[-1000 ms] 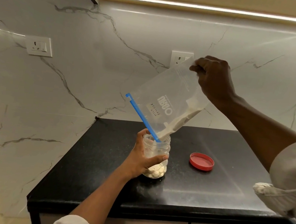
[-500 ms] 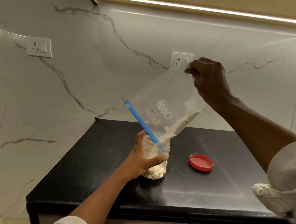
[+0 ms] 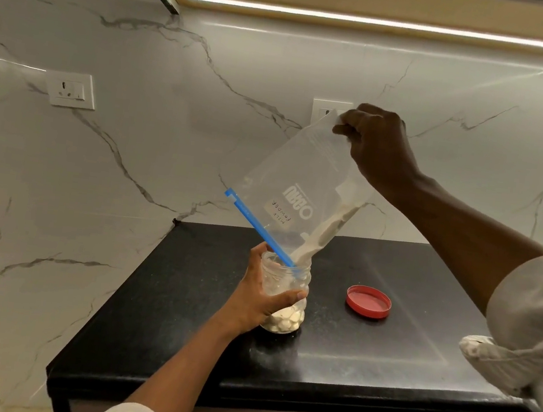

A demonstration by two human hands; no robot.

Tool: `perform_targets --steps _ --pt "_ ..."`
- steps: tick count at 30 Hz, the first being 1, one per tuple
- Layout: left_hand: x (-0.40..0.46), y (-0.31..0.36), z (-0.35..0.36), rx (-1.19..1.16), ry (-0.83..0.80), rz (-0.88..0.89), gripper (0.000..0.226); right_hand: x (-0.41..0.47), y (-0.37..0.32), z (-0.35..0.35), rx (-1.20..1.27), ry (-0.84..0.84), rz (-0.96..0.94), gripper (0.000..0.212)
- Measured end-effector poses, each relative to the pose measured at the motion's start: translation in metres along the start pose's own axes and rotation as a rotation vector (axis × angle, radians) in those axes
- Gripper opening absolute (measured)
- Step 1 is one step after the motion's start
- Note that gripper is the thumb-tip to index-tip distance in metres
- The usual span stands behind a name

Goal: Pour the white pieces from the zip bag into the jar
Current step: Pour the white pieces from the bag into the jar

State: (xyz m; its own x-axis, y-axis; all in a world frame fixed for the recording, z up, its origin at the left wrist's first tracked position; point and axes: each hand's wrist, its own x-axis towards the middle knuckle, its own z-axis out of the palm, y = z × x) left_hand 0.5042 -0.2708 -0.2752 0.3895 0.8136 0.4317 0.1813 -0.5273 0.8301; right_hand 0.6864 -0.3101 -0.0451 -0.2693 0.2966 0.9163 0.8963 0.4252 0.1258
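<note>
Nearest the camera, low in the middle of the frame, the left hand (image 3: 259,302) was wrapped round the jar (image 3: 284,294), thumb across the front, probably just to keep it from tipping while stuff dropped in. The jar stood on the black counter (image 3: 180,314) with white pieces (image 3: 284,320) piled in its bottom. Right of it lay the red lid (image 3: 368,301), apart and out of the way. Above the jar, the bag (image 3: 299,192) hung tilted, blue zip (image 3: 260,228) end down at the jar's mouth, so the contents funnelled along the lower edge. Further back, upper right of centre, the right hand (image 3: 374,146) pinched the bag's raised corner.
</note>
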Motion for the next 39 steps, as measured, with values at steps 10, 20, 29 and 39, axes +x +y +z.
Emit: perform_targets --steps 10,20,29,39 --pt "0.0003 -0.0029 0.0005 -0.012 -0.004 -0.004 0.089 0.0028 0.0032 -0.0025 0.002 0.053 0.014 0.013" --pt "0.0010 -0.0028 -0.0004 -0.002 -0.007 -0.013 0.091 0.0022 0.0042 -0.0011 -0.013 0.031 0.014 0.014" --pt "-0.0004 0.0001 -0.0016 0.000 -0.012 -0.010 0.088 -0.0037 0.0011 0.0017 -0.027 -0.020 0.004 0.017" --pt "0.0030 -0.0039 -0.0011 0.009 -0.007 0.001 0.091 -0.0010 0.0015 0.0020 -0.022 0.007 0.009 0.016"
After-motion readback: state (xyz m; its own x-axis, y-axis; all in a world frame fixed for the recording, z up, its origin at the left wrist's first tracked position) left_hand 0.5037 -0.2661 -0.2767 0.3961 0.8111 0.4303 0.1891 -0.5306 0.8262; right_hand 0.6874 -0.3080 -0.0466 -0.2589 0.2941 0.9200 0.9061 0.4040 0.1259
